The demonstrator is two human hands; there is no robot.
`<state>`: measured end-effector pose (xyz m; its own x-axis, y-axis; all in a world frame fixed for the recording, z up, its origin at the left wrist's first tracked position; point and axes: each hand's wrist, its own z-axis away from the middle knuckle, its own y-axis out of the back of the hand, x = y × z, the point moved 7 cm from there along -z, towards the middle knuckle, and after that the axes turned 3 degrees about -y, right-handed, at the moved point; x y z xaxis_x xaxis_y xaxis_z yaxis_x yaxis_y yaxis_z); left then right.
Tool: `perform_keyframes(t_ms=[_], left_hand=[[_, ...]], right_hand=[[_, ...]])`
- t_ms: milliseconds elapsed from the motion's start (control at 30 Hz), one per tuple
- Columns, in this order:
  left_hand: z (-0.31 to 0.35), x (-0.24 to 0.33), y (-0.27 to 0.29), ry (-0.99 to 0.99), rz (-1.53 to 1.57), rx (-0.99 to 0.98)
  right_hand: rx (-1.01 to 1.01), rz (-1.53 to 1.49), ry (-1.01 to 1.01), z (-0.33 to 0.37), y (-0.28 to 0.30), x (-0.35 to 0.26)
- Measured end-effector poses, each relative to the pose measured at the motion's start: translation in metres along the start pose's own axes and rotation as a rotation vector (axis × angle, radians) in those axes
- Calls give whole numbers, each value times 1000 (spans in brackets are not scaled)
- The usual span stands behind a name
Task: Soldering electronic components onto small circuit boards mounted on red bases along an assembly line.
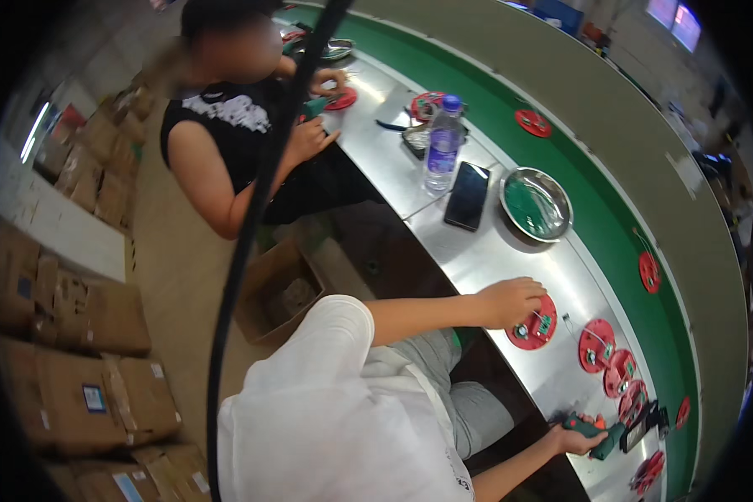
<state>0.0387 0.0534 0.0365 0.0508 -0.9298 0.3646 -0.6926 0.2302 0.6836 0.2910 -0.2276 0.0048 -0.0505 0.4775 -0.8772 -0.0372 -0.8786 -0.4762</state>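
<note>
Stacking at far left: cardboard boxes (84, 402), with an open carton (280, 293) below the steel bench (477, 251). Left hand (510, 301) curled, pressing on a red disc (534, 325) at the bench edge. Right hand (576, 437) closed round a green screwdriver (598, 431), apart from that disc. More discs (611, 360) lined up just beside; finished or not, cannot tell. Beyond: phone (467, 197), bottle (442, 146), steel bowl (535, 205), green belt (644, 226). Co-worker's hand (309, 138) farther along, not in the way.

the left hand (510, 301) covers part of a red disc (534, 325). a black cable (251, 217) crosses and hides part of the co-worker (226, 125). far screens (676, 18) are cut off by the top edge, and the small parts on the discs are too small to tell.
</note>
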Motion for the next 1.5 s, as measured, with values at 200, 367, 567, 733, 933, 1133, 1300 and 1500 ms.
perform_keyframes(t_ms=[200, 367, 567, 733, 933, 1133, 1300, 1500], left_hand=[[0, -1, 16, 35, 78, -6], [2, 1, 9, 85, 46, 94], [10, -11, 21, 163, 46, 88], [-1, -9, 27, 76, 273, 73], [6, -30, 88, 180, 115, 291], [85, -40, 110, 351, -332, 279], [126, -28, 98, 324, -495, 325], [201, -6, 95, 703, -426, 506]], right_hand=[[-30, 45, -4, 1, -10, 3], [-48, 0, -31, 5, -6, -1], [-65, 9, -105, 3, -12, 19], [-141, -18, -124, 6, -19, 15], [-145, 23, -28, 0, -18, 12], [-155, -9, -68, -11, -4, 15], [-187, 5, 35, 0, -10, 6], [-130, 15, 116, -1, -8, 5]])
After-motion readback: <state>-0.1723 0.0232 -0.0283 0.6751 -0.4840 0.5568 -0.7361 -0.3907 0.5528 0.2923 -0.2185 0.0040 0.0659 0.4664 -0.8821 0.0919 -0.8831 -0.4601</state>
